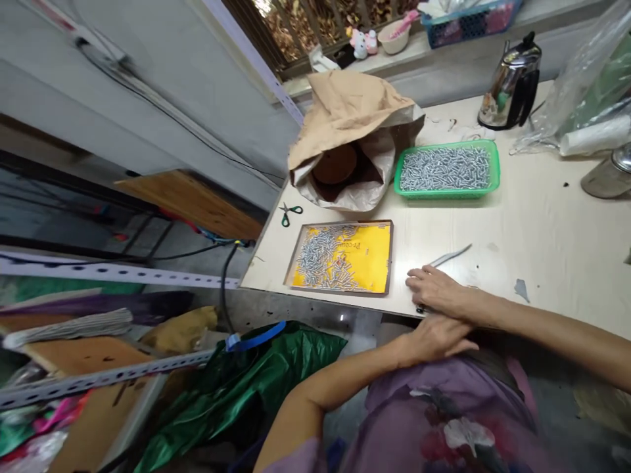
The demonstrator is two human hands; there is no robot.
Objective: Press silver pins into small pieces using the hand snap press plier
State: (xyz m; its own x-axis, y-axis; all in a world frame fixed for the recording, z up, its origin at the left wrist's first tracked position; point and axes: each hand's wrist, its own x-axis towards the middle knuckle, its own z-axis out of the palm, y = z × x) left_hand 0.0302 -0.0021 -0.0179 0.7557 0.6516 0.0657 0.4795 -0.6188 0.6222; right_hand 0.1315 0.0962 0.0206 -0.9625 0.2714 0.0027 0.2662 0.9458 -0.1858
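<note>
My right hand (436,289) rests at the table's front edge with its fingers bent together and pointing left. What lies under those fingers is hidden; a small dark end (420,309) shows just below them. A slim grey pointed tool (452,254) lies on the table, one end reaching behind my knuckles. My left hand (438,338) is below the right wrist at the table edge, fingers stretched out and thumb apart, with nothing seen in it. Left of my hands, a shallow tray (390,263) with a yellow bottom holds many small silvery metal pins (320,256).
A green basket (446,194) full of similar pins stands behind. Beside it are an open brown paper sack (350,105) and green-handled scissors (286,217). A steel kettle (513,82), a metal canister (608,177) and clear plastic (582,98) stand right.
</note>
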